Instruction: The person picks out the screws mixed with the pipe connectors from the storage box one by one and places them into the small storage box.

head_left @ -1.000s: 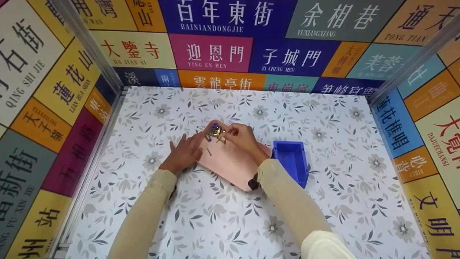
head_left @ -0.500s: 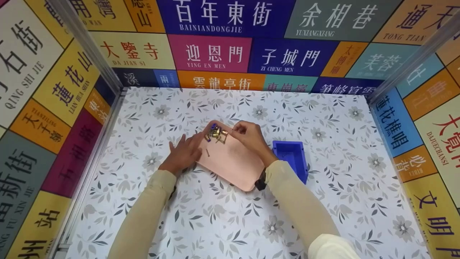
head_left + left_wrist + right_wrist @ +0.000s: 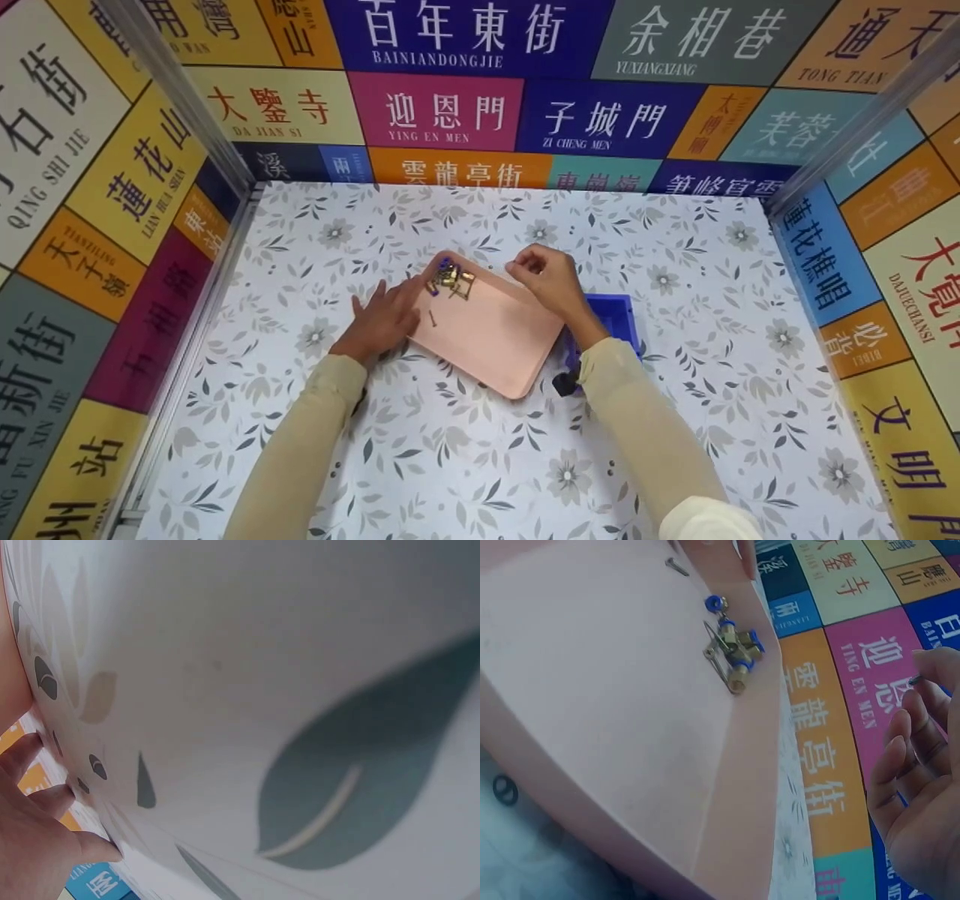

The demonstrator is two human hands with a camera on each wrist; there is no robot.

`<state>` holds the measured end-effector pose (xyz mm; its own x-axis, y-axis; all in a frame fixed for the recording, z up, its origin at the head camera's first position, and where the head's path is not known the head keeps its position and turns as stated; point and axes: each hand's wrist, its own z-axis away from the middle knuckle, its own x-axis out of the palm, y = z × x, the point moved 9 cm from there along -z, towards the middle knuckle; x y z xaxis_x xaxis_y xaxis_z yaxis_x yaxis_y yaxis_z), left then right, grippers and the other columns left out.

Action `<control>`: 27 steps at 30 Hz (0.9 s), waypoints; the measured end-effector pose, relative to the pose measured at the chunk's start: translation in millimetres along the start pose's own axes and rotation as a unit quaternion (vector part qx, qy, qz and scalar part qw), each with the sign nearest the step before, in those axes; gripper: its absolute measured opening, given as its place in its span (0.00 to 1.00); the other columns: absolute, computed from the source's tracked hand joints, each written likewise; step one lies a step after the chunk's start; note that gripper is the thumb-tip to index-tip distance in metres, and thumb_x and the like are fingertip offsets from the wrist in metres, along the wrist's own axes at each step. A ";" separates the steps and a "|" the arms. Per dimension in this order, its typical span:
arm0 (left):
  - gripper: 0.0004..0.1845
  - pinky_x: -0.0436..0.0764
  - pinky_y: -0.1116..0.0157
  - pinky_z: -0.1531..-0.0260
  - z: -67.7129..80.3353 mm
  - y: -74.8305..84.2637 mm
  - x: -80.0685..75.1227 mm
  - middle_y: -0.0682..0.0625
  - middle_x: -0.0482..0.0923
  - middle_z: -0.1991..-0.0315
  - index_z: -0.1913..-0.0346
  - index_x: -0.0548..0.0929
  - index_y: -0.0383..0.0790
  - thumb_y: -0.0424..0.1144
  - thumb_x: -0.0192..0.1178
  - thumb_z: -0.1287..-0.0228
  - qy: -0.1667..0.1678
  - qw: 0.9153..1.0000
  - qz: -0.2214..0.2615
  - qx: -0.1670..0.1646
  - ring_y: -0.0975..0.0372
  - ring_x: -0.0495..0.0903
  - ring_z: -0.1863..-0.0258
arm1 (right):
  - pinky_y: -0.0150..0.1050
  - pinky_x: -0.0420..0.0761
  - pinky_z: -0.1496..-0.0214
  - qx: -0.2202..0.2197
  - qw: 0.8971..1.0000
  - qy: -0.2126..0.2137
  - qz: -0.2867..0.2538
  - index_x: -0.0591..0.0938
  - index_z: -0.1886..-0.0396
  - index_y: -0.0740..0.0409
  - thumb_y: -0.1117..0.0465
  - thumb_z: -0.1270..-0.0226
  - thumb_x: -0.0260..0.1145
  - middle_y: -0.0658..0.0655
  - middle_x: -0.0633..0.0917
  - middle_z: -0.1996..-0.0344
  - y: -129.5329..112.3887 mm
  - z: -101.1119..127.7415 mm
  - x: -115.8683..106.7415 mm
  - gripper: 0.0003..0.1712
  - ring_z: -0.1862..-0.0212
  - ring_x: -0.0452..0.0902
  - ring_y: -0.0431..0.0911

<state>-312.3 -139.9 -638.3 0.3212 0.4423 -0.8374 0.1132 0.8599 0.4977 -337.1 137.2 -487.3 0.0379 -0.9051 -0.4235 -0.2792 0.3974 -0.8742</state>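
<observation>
A pink tray point(image 3: 487, 337) lies at a slant on the table. Brass fittings with blue rings point(image 3: 450, 274) are heaped in its far left corner, with thin metal pieces point(image 3: 718, 664) among them. A single screw point(image 3: 433, 319) lies apart from the heap. My left hand point(image 3: 381, 319) rests at the tray's left edge, fingers spread and touching the tabletop in the left wrist view. Above the tray's far right edge, my right hand point(image 3: 551, 281) pinches a small dark metal piece point(image 3: 914, 680) between thumb and forefinger; its kind is mostly hidden by the fingers.
A blue plastic bin point(image 3: 624, 319) stands right of the tray, partly hidden behind my right forearm. The table has a white leaf-patterned cover point(image 3: 315, 247). Panels with large printed characters point(image 3: 450, 112) wall in the back and both sides.
My right hand has moved rightward from the heap of fittings, past the tray's far edge, with a small piece pinched. The left hand and tray have stayed in place.
</observation>
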 end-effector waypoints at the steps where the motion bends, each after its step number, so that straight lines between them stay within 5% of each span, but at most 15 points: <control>1: 0.33 0.27 0.23 0.33 0.0 -0.3 0.0 0.57 0.46 0.16 0.19 0.36 0.74 0.60 0.33 0.19 -0.001 1.000 0.001 -0.002 0.38 0.36 0.18 | 0.28 0.71 0.72 -0.001 1.000 0.005 -0.003 0.86 0.69 0.67 0.67 0.37 0.74 0.64 0.84 0.75 0.5 0.5 -4.0 0.06 0.73 0.74 0.46; 21: 0.33 0.29 0.22 0.33 -1.6 -1.0 -0.6 0.54 0.49 0.16 0.17 0.39 0.68 0.57 0.34 0.19 0.008 1.000 -0.011 0.001 0.37 0.37 0.18 | 0.28 0.76 0.74 0.010 0.999 0.043 0.002 0.86 0.68 0.67 0.64 0.35 0.74 0.60 0.84 0.75 19.6 11.1 -67.4 0.08 0.77 0.75 0.37; 27: 0.33 0.29 0.22 0.34 -1.7 1.2 -0.1 0.54 0.48 0.16 0.18 0.37 0.73 0.62 0.32 0.20 0.011 1.000 -0.006 0.008 0.36 0.37 0.18 | 0.30 0.76 0.74 0.017 0.999 0.042 -0.005 0.86 0.67 0.67 0.63 0.34 0.73 0.57 0.83 0.76 30.0 14.8 -80.4 0.09 0.76 0.78 0.52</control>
<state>-313.8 -138.5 -638.0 0.2991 0.4375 -0.8480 0.1314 0.8614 0.4907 -334.2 224.1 -483.0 -0.0398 -0.9179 -0.3948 -0.2456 0.3920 -0.8866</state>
